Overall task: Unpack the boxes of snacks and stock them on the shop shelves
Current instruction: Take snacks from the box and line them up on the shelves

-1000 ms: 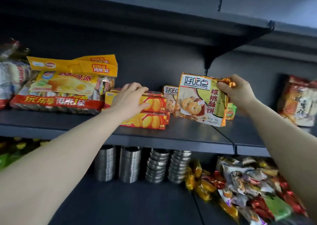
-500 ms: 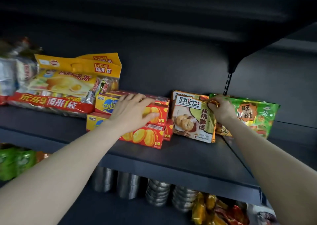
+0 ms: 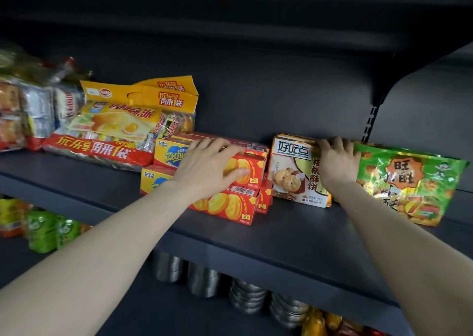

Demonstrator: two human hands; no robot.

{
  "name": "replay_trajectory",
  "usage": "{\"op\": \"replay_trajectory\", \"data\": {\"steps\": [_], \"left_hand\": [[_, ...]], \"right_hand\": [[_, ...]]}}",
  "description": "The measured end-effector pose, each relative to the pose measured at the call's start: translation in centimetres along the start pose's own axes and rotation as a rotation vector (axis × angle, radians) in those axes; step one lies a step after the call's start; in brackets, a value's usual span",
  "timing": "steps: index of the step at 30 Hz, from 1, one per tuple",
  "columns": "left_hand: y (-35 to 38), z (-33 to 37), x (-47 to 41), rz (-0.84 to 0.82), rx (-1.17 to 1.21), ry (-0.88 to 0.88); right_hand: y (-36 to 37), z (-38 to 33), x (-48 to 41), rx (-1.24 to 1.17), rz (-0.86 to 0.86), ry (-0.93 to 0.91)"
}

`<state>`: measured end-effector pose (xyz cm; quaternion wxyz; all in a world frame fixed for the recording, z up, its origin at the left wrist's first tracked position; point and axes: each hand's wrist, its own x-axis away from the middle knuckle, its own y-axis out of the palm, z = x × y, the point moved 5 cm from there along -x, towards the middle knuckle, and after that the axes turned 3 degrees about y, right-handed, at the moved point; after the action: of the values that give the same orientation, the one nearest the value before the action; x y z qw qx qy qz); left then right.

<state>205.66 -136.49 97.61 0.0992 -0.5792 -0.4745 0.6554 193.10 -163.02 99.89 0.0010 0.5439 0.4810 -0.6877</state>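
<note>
A walnut-biscuit pack [image 3: 294,172] with a white and green front stands upright on the dark shelf [image 3: 294,236]. My right hand [image 3: 337,160] grips its top right corner, fingers curled over the upper edge. Left of it sit stacked red and yellow biscuit boxes [image 3: 230,200]. My left hand [image 3: 208,168] lies over the upper box [image 3: 252,172], fingers across its top and thumb on its front face. A green snack bag [image 3: 414,182] leans just right of my right hand.
Large yellow and red pie bags [image 3: 115,131] fill the shelf's left part, with silvery packs [image 3: 28,113] beyond. Below are stacked metal tins [image 3: 245,297], green packets [image 3: 48,230] at left and loose sweets [image 3: 330,323] at right. A shelf bracket [image 3: 371,123] rises behind.
My right hand brought the walnut-biscuit pack down from mid-air and stood it on the shelf beside the boxes. My view moved closer and to the right. My left hand stayed on the upper box.
</note>
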Motion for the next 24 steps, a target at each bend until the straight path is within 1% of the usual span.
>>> {"op": "replay_trajectory", "data": {"steps": [5, 8, 12, 19, 24], "left_hand": [[-0.6, 0.0, -0.1, -0.026, -0.022, 0.036], [-1.6, -0.5, 0.9, 0.026, -0.035, 0.03], [-3.8, -2.6, 3.9, 0.09, -0.005, -0.035], [-7.1, -9.5, 12.7, 0.097, -0.025, -0.078], [-8.2, -16.2, 22.7, 0.047, -0.036, -0.136]], "right_hand": [[-2.3, -1.5, 0.7, 0.0, 0.065, -0.091], [-5.1, -3.4, 1.9, -0.033, 0.15, -0.167], [-9.2, -7.2, 5.2, -0.101, 0.271, -0.24], [-13.5, -16.8, 13.7, -0.194, 0.279, -0.316], [-13.6, -25.3, 21.5, -0.258, 0.233, -0.359]]}}
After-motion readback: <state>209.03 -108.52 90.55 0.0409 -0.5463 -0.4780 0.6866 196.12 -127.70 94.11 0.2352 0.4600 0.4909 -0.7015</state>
